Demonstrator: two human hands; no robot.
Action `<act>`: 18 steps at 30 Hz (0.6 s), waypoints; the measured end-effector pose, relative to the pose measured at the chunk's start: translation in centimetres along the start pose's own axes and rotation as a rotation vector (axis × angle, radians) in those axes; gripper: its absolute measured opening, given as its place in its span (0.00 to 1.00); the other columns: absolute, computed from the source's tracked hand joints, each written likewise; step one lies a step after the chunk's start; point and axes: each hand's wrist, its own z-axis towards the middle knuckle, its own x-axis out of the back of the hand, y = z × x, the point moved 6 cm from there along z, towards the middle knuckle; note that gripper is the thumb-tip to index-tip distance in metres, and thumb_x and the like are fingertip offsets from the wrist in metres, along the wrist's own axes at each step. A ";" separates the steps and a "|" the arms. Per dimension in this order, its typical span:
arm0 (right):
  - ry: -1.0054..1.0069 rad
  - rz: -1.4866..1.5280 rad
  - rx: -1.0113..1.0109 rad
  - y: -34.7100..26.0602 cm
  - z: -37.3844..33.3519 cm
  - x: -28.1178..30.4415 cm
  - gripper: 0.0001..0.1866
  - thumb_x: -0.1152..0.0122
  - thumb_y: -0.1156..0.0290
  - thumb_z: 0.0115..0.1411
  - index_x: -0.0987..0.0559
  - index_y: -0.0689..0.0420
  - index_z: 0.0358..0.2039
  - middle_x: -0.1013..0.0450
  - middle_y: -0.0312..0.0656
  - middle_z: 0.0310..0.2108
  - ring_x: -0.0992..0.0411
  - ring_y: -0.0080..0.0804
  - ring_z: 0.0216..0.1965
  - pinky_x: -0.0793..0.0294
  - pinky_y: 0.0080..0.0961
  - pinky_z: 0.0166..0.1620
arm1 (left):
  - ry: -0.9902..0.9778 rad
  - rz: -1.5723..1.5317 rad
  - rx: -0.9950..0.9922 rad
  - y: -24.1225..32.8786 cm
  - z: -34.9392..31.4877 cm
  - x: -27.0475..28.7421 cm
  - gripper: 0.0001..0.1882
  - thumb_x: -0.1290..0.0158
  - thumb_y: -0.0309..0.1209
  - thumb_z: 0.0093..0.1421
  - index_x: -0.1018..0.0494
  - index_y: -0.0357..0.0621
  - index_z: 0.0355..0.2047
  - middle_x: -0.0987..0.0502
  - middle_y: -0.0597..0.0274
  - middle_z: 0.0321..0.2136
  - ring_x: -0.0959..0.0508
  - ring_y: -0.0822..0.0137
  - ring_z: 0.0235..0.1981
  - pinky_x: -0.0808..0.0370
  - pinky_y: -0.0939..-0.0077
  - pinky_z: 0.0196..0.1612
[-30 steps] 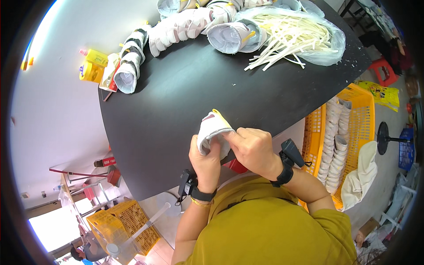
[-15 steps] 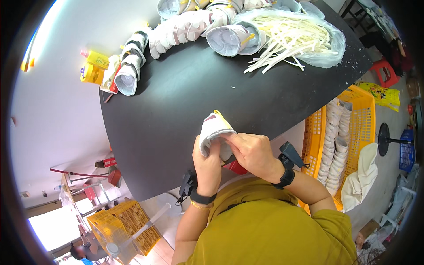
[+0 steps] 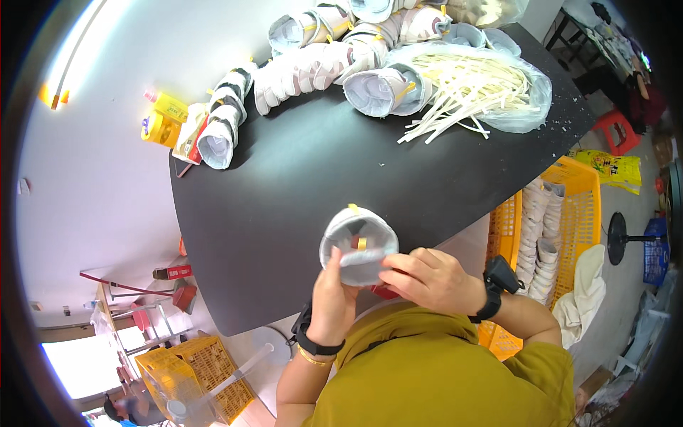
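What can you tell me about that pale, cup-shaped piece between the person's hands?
The pale piece looks like padded fabric, whitish with a grey lining, perhaps a shoe part. Its opening faces the camera; a yellow tab stands at the far rim and a yellow patch shows inside. It is above the near edge of the black table. The left hand grips its near left side; the right hand appears to touch the blurred right edge.
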 end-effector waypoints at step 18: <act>-0.450 1.615 -0.921 3.8 0.6 -3.3 0.24 0.32 0.68 0.59 0.27 0.61 0.54 0.25 0.35 0.46 0.29 0.19 0.47 0.29 0.20 0.52 | -0.166 0.153 -0.134 3.0 -2.0 1.3 0.08 0.43 0.26 0.62 0.30 0.41 0.39 0.22 0.62 0.39 0.24 0.72 0.41 0.27 0.73 0.49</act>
